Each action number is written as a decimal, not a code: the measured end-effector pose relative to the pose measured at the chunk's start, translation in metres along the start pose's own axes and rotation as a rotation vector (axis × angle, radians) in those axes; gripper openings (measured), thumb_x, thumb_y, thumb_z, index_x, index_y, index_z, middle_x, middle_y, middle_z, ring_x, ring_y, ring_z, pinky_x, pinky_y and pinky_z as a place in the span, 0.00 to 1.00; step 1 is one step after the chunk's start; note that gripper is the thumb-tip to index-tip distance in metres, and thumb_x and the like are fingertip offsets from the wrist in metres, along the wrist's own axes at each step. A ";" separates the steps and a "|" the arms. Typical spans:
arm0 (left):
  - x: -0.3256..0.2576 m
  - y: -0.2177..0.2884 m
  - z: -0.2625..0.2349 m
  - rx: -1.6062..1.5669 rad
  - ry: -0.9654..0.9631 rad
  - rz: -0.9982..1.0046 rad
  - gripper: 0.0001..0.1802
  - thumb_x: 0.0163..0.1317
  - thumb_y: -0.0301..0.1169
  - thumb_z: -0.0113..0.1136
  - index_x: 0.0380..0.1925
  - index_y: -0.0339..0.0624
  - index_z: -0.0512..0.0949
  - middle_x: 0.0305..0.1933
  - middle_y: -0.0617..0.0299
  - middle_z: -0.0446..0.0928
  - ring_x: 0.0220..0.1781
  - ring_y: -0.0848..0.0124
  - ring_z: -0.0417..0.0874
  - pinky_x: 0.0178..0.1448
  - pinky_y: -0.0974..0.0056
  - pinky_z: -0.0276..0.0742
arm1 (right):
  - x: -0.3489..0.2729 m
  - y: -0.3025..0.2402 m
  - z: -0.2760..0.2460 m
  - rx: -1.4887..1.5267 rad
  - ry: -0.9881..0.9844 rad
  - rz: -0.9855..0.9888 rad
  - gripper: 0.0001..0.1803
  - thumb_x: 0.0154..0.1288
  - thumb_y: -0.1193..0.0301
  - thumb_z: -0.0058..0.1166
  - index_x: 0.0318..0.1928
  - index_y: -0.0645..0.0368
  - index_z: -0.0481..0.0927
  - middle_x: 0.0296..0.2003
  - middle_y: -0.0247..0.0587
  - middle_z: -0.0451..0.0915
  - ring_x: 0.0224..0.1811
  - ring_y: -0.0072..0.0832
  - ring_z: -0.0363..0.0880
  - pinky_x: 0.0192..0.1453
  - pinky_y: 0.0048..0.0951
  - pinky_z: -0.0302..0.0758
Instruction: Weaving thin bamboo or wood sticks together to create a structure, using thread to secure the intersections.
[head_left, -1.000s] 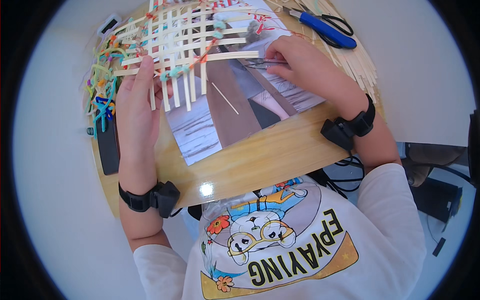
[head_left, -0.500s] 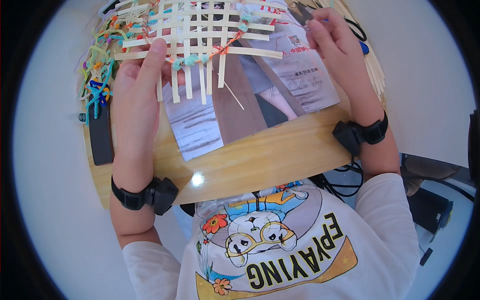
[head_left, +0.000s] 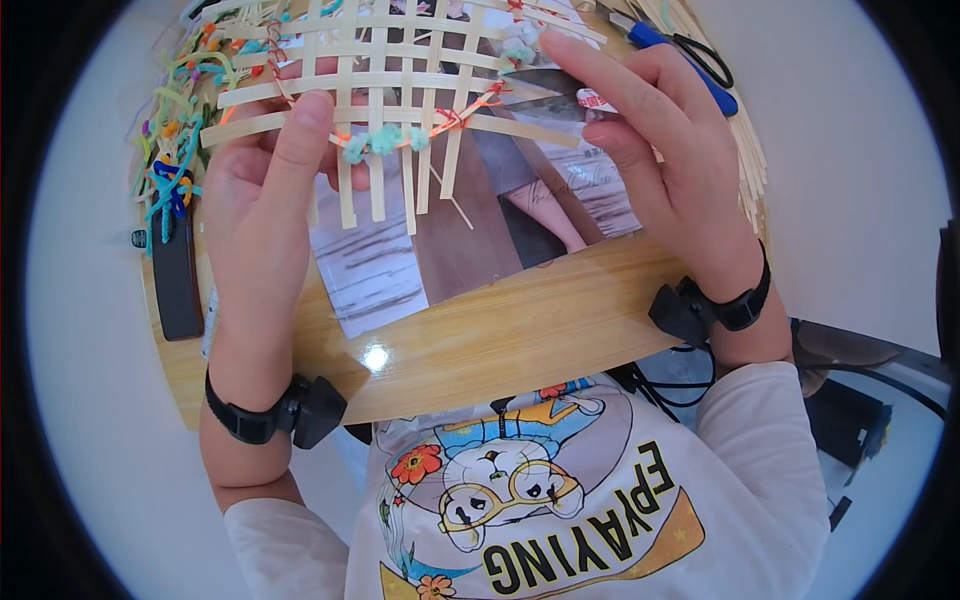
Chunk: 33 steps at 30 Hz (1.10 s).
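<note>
A woven lattice of pale flat strips (head_left: 346, 180) is held at its left side by my left hand (head_left: 265, 175), thumb on top and fingers behind. Orange-red thread runs round part of the weave, with tufts of fluffy mint yarn (head_left: 383, 139) along the near side. Over the lattice's right side is my right hand (head_left: 675, 140), its index finger stretched toward another pale fluffy tuft (head_left: 518, 50) and its thumb well apart. Whether that fingertip touches the tuft I cannot tell. No held object shows between the fingers.
A glossy printed sheet (head_left: 370, 280) lies under the lattice on the wooden table (head_left: 480, 325). Tangled colourful yarn (head_left: 178, 190) and a dark oblong object (head_left: 178, 285) are on the left. On the right are a blue-handled tool (head_left: 645, 36), a black loop handle (head_left: 708, 58) and loose strips (head_left: 752, 175).
My right hand has come from a pinch held off to the right toward the lattice, and its fingers have spread. The lattice has shifted slightly nearer, still in my left hand.
</note>
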<state>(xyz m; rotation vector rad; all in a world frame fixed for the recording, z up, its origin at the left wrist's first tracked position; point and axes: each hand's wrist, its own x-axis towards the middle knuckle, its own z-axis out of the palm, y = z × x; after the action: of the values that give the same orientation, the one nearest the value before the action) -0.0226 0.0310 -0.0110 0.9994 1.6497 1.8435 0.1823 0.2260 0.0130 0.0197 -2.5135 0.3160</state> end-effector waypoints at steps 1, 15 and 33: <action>0.000 0.000 0.000 0.008 -0.009 -0.001 0.20 0.75 0.39 0.59 0.56 0.33 0.78 0.40 0.59 0.85 0.29 0.76 0.79 0.35 0.70 0.71 | 0.000 0.000 0.000 0.003 -0.009 -0.005 0.25 0.69 0.75 0.58 0.66 0.55 0.80 0.35 0.37 0.75 0.36 0.29 0.71 0.39 0.27 0.70; -0.001 0.002 -0.001 -0.101 -0.021 -0.028 0.16 0.75 0.37 0.60 0.51 0.35 0.78 0.40 0.58 0.85 0.29 0.76 0.80 0.35 0.70 0.72 | -0.001 -0.007 0.008 0.003 -0.023 0.006 0.26 0.64 0.79 0.61 0.64 0.54 0.82 0.34 0.39 0.74 0.33 0.31 0.72 0.35 0.29 0.70; -0.002 0.001 0.000 -0.093 -0.034 -0.045 0.17 0.74 0.39 0.60 0.49 0.34 0.79 0.38 0.59 0.84 0.28 0.76 0.80 0.35 0.71 0.73 | 0.000 -0.009 0.012 0.026 0.031 -0.051 0.24 0.61 0.78 0.63 0.59 0.57 0.84 0.32 0.39 0.75 0.31 0.32 0.73 0.33 0.30 0.70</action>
<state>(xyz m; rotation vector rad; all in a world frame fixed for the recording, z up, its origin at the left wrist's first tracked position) -0.0206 0.0291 -0.0102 0.9419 1.5396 1.8462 0.1761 0.2147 0.0057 0.0883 -2.4737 0.3253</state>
